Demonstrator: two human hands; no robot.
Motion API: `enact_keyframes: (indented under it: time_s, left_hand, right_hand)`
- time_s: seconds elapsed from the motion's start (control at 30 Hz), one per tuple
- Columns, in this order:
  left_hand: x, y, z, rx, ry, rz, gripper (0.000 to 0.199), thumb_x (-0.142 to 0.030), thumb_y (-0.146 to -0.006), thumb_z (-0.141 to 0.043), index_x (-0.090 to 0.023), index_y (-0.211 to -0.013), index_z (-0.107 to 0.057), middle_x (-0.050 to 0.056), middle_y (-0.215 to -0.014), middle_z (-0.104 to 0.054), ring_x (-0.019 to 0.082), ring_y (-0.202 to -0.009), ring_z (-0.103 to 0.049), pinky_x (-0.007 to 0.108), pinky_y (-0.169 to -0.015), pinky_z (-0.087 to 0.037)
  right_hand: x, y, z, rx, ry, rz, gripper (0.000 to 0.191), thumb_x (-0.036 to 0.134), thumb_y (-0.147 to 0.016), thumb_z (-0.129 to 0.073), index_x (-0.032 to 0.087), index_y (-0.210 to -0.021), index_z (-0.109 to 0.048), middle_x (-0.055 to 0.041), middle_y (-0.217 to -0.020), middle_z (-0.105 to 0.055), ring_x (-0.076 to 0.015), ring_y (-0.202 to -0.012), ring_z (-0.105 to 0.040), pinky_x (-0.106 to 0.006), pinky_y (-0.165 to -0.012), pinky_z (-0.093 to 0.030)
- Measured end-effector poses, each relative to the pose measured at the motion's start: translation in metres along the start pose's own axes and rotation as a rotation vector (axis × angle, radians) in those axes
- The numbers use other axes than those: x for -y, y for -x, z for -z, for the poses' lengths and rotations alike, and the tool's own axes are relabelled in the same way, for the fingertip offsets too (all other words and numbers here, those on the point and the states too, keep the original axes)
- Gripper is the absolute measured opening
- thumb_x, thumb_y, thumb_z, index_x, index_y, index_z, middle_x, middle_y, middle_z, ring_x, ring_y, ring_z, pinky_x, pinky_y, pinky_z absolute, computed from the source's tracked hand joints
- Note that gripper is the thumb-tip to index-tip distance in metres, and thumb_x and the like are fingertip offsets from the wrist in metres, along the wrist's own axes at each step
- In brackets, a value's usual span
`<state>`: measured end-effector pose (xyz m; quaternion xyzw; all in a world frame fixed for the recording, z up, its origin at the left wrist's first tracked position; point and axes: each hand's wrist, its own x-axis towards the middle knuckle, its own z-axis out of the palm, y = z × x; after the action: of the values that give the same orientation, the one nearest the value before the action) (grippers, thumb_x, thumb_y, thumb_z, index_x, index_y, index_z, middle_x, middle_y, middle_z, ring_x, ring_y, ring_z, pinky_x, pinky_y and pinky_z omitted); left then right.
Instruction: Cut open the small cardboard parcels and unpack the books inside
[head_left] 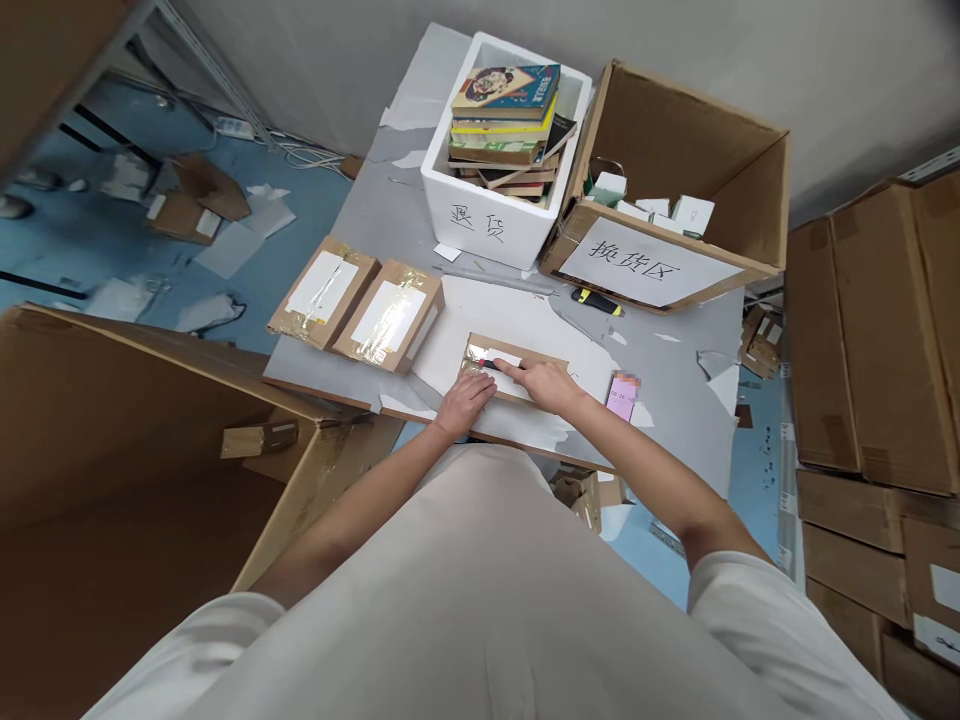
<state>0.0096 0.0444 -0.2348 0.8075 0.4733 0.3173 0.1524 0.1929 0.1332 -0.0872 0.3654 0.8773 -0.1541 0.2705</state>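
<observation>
A narrow cardboard box [546, 354] with clear tape and a white label lies near the table's front edge. My left hand [465, 402] rests with its fingers spread on the box's left end. My right hand [544, 384] is closed around a small red and black cutter [487, 364], index finger stretched along it, its tip over the taped left part of the box. Left of this stand two taped boxes with white labels, one [400, 312] beside the other [322, 292]. A black and yellow utility knife [597, 302] lies behind my right hand. To the right is a pink-screened phone [622, 396].
At the table's back stand a white foam box [466, 222] of books and a large open carton [780, 205] holding small white boxes. A big open carton [150, 440] is at the left, below the table. Stacked cartons [874, 330] line the right side.
</observation>
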Motion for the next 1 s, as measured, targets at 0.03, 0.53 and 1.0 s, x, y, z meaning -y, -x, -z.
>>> enact_keyframes:
  time_s: [0.03,0.53,1.0]
  left_hand:
    - [0.0,0.0,0.0,0.002,-0.002,0.007,0.027,-0.018,-0.095,-0.044,-0.02,-0.115,-0.062,0.01,-0.117,-0.068,0.022,-0.121,-0.056,0.047,-0.102,-0.046]
    - [-0.005,-0.004,0.004,0.093,-0.032,0.12,0.029,-0.023,-0.096,-0.041,-0.024,-0.112,-0.064,0.008,-0.117,-0.068,0.022,-0.121,-0.056,0.048,-0.102,-0.043]
    - [-0.001,-0.047,0.039,0.334,-0.174,0.061,0.065,-0.059,-0.074,-0.062,-0.02,-0.126,-0.054,0.017,-0.132,-0.053,0.036,-0.125,-0.046,0.051,-0.102,-0.034]
  right_hand:
    - [-0.001,0.003,0.002,0.013,0.009,-0.011,0.062,0.015,-0.096,-0.03,0.038,-0.151,-0.015,-0.0108,-0.116,-0.061,-0.0249,-0.092,-0.066,-0.032,-0.074,-0.044]
    - [-0.066,0.11,-0.03,0.119,0.107,-0.231,0.071,0.002,-0.087,-0.036,0.038,-0.148,-0.026,-0.0105,-0.1,-0.067,-0.0202,-0.077,-0.067,-0.026,-0.061,-0.039]
    - [-0.048,0.133,-0.156,-0.56,-1.274,-0.571,0.067,0.051,-0.089,-0.045,0.02,-0.147,-0.034,-0.0067,-0.091,-0.07,-0.0101,-0.048,-0.053,-0.024,-0.044,-0.046]
